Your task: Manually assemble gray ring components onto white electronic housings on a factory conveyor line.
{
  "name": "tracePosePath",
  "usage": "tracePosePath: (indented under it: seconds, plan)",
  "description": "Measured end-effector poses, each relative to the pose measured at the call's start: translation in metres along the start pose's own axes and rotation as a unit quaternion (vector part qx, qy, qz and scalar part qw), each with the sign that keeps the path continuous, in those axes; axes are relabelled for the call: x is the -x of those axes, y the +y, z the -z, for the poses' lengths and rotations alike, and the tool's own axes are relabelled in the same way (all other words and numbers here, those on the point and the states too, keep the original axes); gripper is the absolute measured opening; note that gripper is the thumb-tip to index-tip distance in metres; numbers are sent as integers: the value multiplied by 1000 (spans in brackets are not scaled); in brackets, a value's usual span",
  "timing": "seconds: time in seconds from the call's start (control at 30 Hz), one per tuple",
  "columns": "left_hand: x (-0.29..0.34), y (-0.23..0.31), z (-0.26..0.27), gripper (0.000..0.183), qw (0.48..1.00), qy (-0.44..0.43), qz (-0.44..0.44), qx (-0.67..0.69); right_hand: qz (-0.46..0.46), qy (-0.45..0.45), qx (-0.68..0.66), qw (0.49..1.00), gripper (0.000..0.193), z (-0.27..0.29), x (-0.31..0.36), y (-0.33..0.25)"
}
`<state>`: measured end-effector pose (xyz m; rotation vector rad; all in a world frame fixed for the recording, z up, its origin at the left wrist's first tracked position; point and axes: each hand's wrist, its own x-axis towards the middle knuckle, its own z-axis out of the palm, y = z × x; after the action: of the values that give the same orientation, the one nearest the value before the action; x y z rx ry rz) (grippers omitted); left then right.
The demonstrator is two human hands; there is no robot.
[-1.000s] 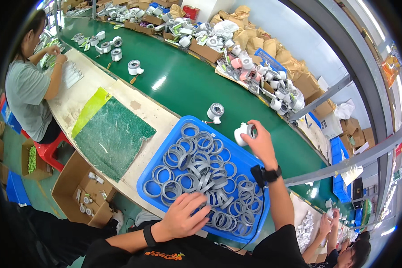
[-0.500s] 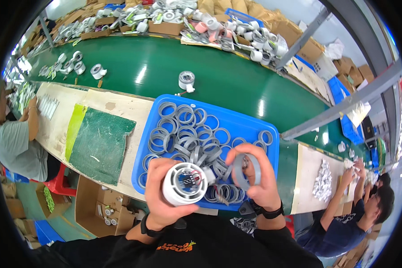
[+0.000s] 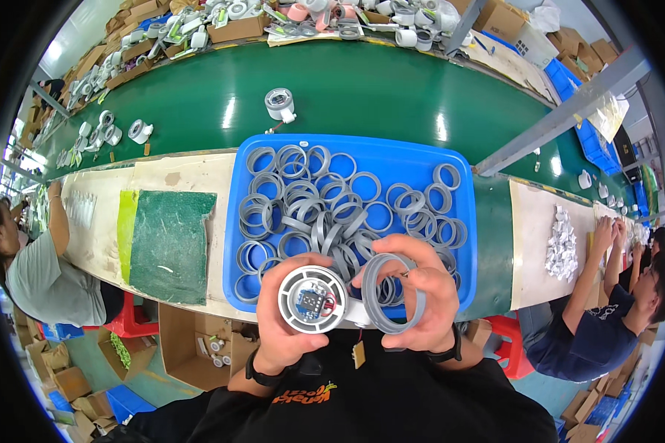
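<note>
My left hand [image 3: 275,325] is wrapped round a white round housing [image 3: 287,304], whose open face is turned up. Inside it show a blue-black circuit board [image 3: 314,303] and red wires. A grey plastic ring [image 3: 418,314] is gripped between the thumb and fingers of my right hand [image 3: 440,299]. The ring stands on edge beside the housing, close to its white stem [image 3: 356,313], and is not around the housing's rim. A small tan board [image 3: 358,354] dangles below the stem. Just beyond both hands, many loose grey rings [image 3: 303,199] lie in a blue tray [image 3: 414,151].
A similar white-and-grey unit [image 3: 279,105] sits on the green conveyor [image 3: 347,88] behind the tray. To the left lies a green mat [image 3: 171,247]; to the right, a pile of small white parts [image 3: 561,244]. Co-workers sit either side. Cardboard boxes [image 3: 192,351] stand below.
My right hand has turned the ring and brought it lower, nearer the housing. The housing's face has tilted further upward. The unit on the conveyor has shifted left relative to the tray; the whole view has shifted.
</note>
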<state>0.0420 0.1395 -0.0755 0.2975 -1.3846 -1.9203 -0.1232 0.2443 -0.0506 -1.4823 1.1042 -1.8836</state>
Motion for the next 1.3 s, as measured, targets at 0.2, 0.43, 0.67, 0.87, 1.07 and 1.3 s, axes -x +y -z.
tracePosePath:
  seconds: [0.2,0.43,0.67,0.87,1.07,1.3]
  plan:
    - [-1,-4,-7,85,999,-46,-27,6,48,-46,15,998,77,2,-1,0]
    - [2,-2,-16,91,999,-3,-18,-39,65,10,2,998,57,-1,7,-3]
    - [-2,-9,-19,82,997,-11,-70,12,64,-67,27,995,86,5,12,-2]
    - [-1,-11,-19,82,998,-6,-69,4,56,-50,2,997,81,2,17,2]
    - [-2,-12,-18,81,998,-17,-66,-6,41,-31,3,999,76,1,18,2]
    - [-6,-11,-13,80,983,3,-102,-152,38,10,129,991,49,-8,7,-3]
